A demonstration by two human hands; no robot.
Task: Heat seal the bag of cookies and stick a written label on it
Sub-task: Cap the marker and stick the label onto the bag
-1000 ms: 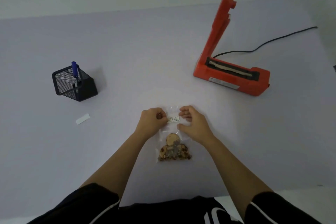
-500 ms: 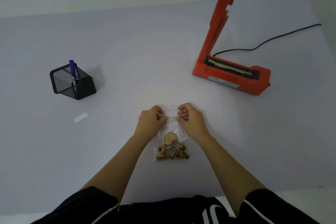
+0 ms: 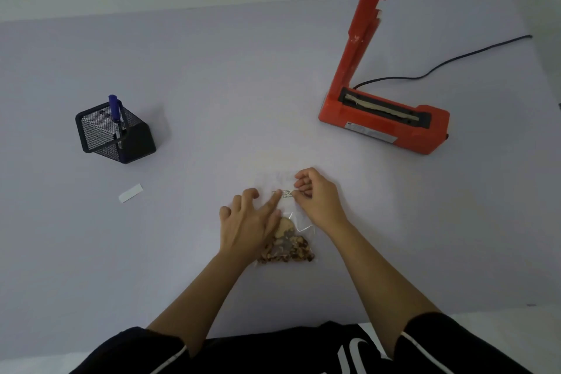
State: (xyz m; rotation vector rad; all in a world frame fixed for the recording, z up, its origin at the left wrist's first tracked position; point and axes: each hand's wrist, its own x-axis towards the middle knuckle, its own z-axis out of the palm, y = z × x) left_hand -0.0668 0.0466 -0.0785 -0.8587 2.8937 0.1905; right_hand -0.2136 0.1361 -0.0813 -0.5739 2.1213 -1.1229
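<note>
A clear bag of cookies [image 3: 288, 240] lies flat on the table in front of me, cookies bunched at its near end. A small white written label [image 3: 287, 194] sits on the bag's upper part. My left hand [image 3: 247, 222] is spread over the bag's left side, its forefinger stretched out and pressing the label's left end. My right hand [image 3: 317, 197] has curled fingers and holds the label's right end down with its fingertips. The orange heat sealer [image 3: 385, 118] stands to the far right with its arm raised.
A black mesh pen holder [image 3: 117, 133] with a blue pen [image 3: 114, 111] stands at the left. A white strip of backing paper [image 3: 130, 192] lies near it. The sealer's black cord [image 3: 449, 62] runs off to the right. The table's near edge is by my lap.
My left hand has uncurled from a pinch on the label; its fingers are now spread and the forefinger presses the label. The right hand stays at the label's right end.
</note>
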